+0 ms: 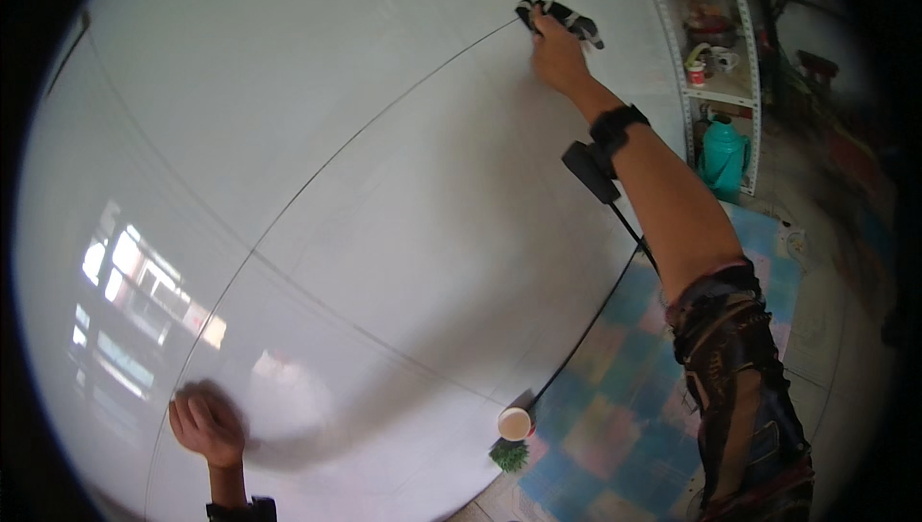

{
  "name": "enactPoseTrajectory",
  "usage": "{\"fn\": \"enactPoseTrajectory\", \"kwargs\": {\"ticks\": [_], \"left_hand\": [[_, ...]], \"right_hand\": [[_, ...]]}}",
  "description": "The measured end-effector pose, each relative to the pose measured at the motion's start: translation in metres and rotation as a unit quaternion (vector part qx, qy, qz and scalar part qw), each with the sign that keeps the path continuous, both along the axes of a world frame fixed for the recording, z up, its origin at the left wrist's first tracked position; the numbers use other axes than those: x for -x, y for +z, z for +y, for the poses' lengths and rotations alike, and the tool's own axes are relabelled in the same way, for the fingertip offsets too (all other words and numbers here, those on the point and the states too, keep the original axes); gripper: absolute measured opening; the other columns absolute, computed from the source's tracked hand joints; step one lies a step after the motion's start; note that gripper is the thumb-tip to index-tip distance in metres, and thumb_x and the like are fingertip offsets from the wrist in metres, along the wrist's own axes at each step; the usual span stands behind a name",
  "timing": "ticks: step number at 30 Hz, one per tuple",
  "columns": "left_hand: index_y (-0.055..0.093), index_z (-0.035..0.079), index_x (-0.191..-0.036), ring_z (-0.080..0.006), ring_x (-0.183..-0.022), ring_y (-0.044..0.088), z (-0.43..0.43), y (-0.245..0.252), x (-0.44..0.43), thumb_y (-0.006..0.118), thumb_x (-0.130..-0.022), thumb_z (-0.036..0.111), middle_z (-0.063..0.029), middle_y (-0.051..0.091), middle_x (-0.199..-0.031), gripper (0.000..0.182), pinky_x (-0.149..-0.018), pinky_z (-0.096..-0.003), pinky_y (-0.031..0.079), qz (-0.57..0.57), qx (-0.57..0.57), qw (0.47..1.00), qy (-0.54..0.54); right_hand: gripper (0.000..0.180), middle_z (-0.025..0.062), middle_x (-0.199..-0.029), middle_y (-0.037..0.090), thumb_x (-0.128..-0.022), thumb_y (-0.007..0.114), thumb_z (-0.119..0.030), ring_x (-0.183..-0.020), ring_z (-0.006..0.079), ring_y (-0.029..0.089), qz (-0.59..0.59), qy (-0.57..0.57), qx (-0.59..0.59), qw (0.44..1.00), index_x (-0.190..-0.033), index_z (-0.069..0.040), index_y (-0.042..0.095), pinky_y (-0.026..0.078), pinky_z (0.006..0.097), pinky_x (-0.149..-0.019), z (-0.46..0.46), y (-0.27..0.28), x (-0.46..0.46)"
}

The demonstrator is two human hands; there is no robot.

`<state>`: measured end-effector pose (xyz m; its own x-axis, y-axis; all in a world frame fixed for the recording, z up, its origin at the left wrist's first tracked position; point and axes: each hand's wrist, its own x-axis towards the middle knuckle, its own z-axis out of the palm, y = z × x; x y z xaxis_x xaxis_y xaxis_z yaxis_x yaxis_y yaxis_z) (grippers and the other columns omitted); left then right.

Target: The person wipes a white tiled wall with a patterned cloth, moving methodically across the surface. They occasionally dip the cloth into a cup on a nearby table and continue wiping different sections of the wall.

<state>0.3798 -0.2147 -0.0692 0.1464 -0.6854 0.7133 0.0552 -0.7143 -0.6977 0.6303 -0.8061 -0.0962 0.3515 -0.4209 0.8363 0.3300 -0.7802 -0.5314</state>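
Note:
My right hand (562, 61) presses a black cloth with pale stripes (573, 19) against a glossy white tiled wall (403, 198). The cloth lies across a dark tile joint, near the upper right of the wall. Down at the lower left, my left hand (207, 422) rests on the same wall with its fingers curled in. Nothing shows in that hand, though its palm side is hidden. Black bands circle both wrists, and a dark device with a cable hangs from the right one.
A checked blue and pink covering (619, 349) spreads below the wall. By its edge stand a pale cup (514, 424) and a small green plant (510, 455). At the right, a white metal shelf rack (720, 98) holds cups, a pot and a turquoise jug (722, 154).

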Motion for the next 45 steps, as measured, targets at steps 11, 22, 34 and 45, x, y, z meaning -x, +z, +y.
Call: {"fn": "enactPoseTrajectory", "kwargs": {"ticks": [11, 22, 34, 45], "left_hand": [[0.043, 0.003, -0.072, -0.0297, -0.059, 0.042, -0.011, 0.001, 0.0, 0.052, -0.081, -0.001, -0.0115, 0.044, -0.07, 0.014, -0.055, -0.0382, 0.037, -0.007, 0.0, 1.0, -0.021], [0.047, 0.002, -0.076, -0.0294, -0.059, 0.044, -0.006, 0.002, 0.002, 0.053, -0.084, -0.001, -0.011, 0.043, -0.069, 0.01, -0.056, -0.0385, 0.039, -0.015, -0.011, 1.0, -0.016], [0.054, 0.001, -0.088, -0.0324, -0.075, 0.055, 0.018, -0.002, -0.002, 0.055, -0.086, 0.004, -0.0125, 0.057, -0.084, 0.003, -0.068, -0.0386, 0.047, -0.019, 0.001, 0.999, 0.029], [0.057, -0.002, -0.104, -0.0356, -0.088, 0.058, 0.054, -0.002, -0.011, 0.053, -0.092, 0.004, -0.0174, 0.059, -0.095, 0.014, -0.08, -0.0425, 0.05, -0.02, -0.025, 0.998, 0.056]], "right_hand": [[0.045, 0.0106, -0.123, 0.055, -0.084, 0.055, -0.004, -0.119, 0.0261, 0.052, -0.089, 0.181, 0.2, 0.959, -0.129, -0.009, 0.055, 0.047, 0.0358, -0.094, 0.272, -0.184, 0.147], [0.039, 0.0075, -0.121, 0.056, -0.084, 0.058, -0.007, -0.101, 0.026, 0.059, -0.06, 0.179, 0.226, 0.956, -0.123, -0.011, 0.06, 0.052, 0.0366, -0.083, 0.264, -0.182, 0.169], [0.038, 0.001, -0.111, 0.056, -0.078, 0.063, -0.012, -0.087, 0.0194, 0.061, 0.014, 0.239, 0.361, 0.901, -0.116, -0.013, 0.064, 0.055, 0.032, -0.074, 0.281, -0.326, 0.209], [0.044, 0.0108, -0.105, 0.054, -0.076, 0.062, 0.001, -0.088, 0.024, 0.058, 0.026, 0.299, 0.167, 0.939, -0.117, -0.012, 0.057, 0.051, 0.0361, -0.069, 0.275, -0.28, 0.175]]}}
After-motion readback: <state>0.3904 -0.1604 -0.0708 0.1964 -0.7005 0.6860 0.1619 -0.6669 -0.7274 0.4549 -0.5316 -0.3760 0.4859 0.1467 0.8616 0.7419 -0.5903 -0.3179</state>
